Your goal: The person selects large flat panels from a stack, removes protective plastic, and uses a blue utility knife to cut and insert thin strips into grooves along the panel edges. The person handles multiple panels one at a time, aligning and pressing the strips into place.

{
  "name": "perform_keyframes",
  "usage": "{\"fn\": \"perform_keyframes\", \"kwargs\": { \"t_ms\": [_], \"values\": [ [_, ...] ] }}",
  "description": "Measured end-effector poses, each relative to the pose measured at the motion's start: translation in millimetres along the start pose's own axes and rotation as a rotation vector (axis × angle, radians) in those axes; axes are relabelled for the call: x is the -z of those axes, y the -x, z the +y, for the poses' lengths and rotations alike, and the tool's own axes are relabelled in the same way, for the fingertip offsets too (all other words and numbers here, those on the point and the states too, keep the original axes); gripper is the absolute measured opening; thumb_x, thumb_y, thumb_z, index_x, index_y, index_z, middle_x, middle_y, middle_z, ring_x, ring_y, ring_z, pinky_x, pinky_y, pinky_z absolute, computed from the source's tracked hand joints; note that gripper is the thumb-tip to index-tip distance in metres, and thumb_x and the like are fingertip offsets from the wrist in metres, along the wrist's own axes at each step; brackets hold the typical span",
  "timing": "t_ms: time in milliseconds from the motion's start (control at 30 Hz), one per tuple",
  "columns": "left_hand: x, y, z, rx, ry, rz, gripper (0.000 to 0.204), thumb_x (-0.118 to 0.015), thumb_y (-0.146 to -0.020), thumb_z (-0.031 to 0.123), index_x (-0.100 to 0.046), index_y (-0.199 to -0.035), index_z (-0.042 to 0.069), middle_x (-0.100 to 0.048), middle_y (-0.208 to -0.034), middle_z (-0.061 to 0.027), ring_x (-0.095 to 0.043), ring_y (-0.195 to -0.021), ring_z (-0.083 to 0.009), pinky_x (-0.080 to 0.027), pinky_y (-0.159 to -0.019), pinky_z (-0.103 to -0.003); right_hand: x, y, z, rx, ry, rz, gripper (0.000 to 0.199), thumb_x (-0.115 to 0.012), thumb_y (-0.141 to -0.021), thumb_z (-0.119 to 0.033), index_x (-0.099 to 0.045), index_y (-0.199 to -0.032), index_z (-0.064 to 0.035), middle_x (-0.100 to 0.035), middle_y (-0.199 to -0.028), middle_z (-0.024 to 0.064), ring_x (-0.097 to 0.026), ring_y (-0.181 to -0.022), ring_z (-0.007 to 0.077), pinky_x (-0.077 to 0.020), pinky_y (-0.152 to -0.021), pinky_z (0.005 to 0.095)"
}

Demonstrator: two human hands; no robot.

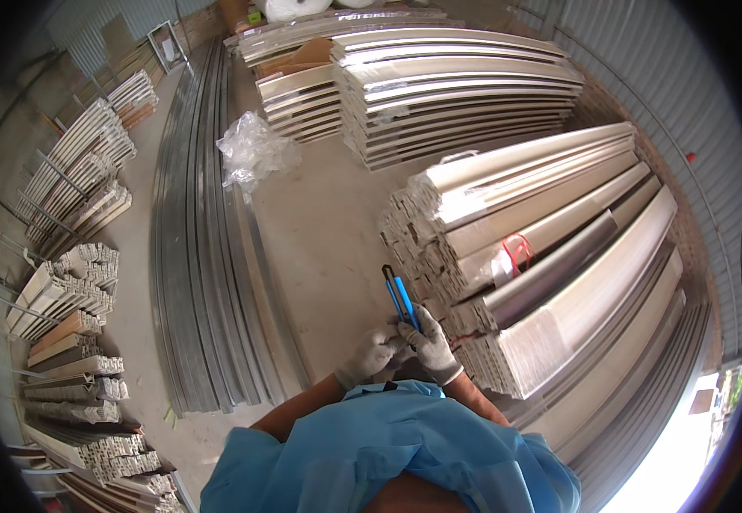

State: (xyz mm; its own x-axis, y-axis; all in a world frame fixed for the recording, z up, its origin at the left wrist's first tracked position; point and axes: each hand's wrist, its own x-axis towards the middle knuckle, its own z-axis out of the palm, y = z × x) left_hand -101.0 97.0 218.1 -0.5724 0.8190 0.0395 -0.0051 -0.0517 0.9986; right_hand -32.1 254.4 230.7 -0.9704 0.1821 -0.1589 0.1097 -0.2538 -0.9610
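Both hands gloved, close together, just above the blue smock (388, 453). Right hand (429, 344) wrapped around the base of a blue-handled tool (399, 297) — looks like a cutter or a marker, too small to say which — tip pointing up and away, right at the near end of the wrapped bundle of pale profiles (542, 256). Left hand (369, 355) curled shut, touching the lower end of the same tool, fingertips against the right glove; whether truly gripping or only steadying, hard to tell. Bundle lying on the concrete floor (328, 222), stacked ends facing the hands, clear film over its right part, a red loop of strap (518, 250) on top. Judging by the pose: getting the tool ready at the bundle's end face, not yet touching the stack. Next move calls for a firm single-hand grip on the handle and a careful approach to the end face — other hand kept out of the tip's path. Long grey metal rails (208, 256) to the left, crumpled plastic sheet (253, 150) beyond, more profile stacks (456, 85) at the far side.
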Motion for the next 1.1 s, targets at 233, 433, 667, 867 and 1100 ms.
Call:
{"fn": "perform_keyframes", "kwargs": {
  "t_ms": [233,433,667,867,1100],
  "values": [
    [124.1,-85.9,5.9,0.327,0.071,0.197,0.045,-0.060,-0.102,0.026,-0.052,-0.137,-0.001,-0.063,-0.102,-0.0073,-0.063,-0.096,-0.0169,-0.052,-0.079,-0.032,19.5,-145.4,-28.2,-0.211,-0.173,-0.128,0.035,-0.055,-0.103,-0.025,-0.050,-0.129,-0.0018,-0.068,-0.098,0.0097,-0.066,-0.074,0.0146,-0.0528,-0.061,0.0271],
    [215.6,-209.6,14.7,0.160,0.653,-0.007,0.045,-0.046,-0.108,0.023,-0.040,-0.146,0.001,-0.054,-0.128,-0.0137,-0.058,-0.116,-0.0230,-0.050,-0.097,-0.039,21.6,-275.9,-62.5,-0.317,-0.548,-0.446,0.059,-0.060,-0.099,-0.030,-0.039,-0.148,-0.0035,-0.064,-0.118,0.0140,-0.065,-0.085,0.0164,-0.0524,-0.073,0.0292],
    [304.3,-302.3,-10.2,0.046,0.824,0.193,0.039,-0.045,-0.107,0.016,-0.045,-0.144,0.005,-0.056,-0.132,-0.0086,-0.056,-0.120,-0.0216,-0.046,-0.098,-0.039,21.2,-416.7,-96.4,-0.383,-0.438,-0.552,0.060,-0.055,-0.102,-0.027,-0.032,-0.153,-0.0028,-0.060,-0.108,0.0109,-0.064,-0.089,0.0162,-0.0537,-0.076,0.0312],
    [405.7,-381.2,-31.9,0.055,0.913,0.124,0.031,-0.048,-0.106,0.016,-0.051,-0.134,0.003,-0.058,-0.123,-0.0091,-0.058,-0.115,-0.0210,-0.047,-0.100,-0.039,-5.6,-537.1,-97.3,-0.366,-0.310,-0.448,0.056,-0.054,-0.104,-0.029,-0.038,-0.150,-0.0032,-0.061,-0.094,0.0061,-0.061,-0.076,0.0138,-0.0510,-0.064,0.0280],
    [544.3,-492.8,-9.4,0.197,0.600,-0.046,0.036,-0.049,-0.106,0.022,-0.052,-0.136,0.002,-0.060,-0.126,-0.0096,-0.058,-0.119,-0.0215,-0.047,-0.101,-0.040,-58.5,-669.8,-108.5,-0.263,-0.478,-0.233,0.043,-0.055,-0.103,-0.032,-0.050,-0.137,-0.0054,-0.062,-0.087,0.0044,-0.061,-0.067,0.0113,-0.0492,-0.057,0.0249]
  ]
}}
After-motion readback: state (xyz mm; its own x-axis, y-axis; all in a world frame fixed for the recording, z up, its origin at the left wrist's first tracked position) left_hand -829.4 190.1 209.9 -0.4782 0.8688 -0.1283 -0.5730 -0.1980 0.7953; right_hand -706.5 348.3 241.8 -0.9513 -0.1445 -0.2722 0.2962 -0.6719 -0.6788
